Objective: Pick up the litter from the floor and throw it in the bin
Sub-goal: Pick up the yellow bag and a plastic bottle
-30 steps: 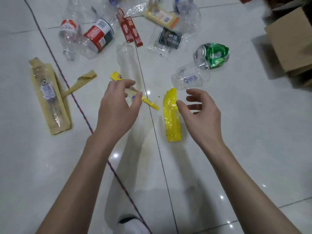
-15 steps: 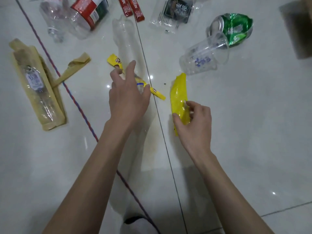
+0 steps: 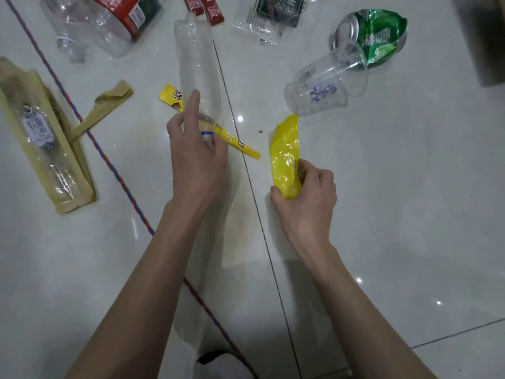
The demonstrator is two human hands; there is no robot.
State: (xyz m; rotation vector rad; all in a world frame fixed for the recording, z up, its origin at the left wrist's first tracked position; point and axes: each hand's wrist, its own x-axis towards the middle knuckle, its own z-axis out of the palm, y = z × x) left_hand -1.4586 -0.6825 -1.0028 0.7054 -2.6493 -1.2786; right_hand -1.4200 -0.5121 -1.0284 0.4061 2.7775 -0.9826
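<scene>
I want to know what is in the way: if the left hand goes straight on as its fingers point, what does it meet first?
Probably the clear plastic bottle, with the thin yellow wrapper alongside; the left hand already partly hides both.

Glossy white tiled floor (image 3: 382,214) under everything, a dark grout line running near to far through the middle. A twisted red-and-blue cord (image 3: 114,170) crosses it diagonally on the left. Far left lies a tan paper sleeve (image 3: 46,143) with a clear window, and beside it a folded tan paper strip (image 3: 106,108). At the far edge, two clear plastic bottles (image 3: 109,26), one with a red label, then red sachets (image 3: 205,6) and a clear packet with dark print (image 3: 270,17). Far right, a crushed green can (image 3: 379,36) touches a clear plastic cup (image 3: 325,88) on its side. Centre: a long clear bottle (image 3: 196,69), a thin yellow stick wrapper (image 3: 237,144), a yellow wrapper (image 3: 285,154).
</scene>
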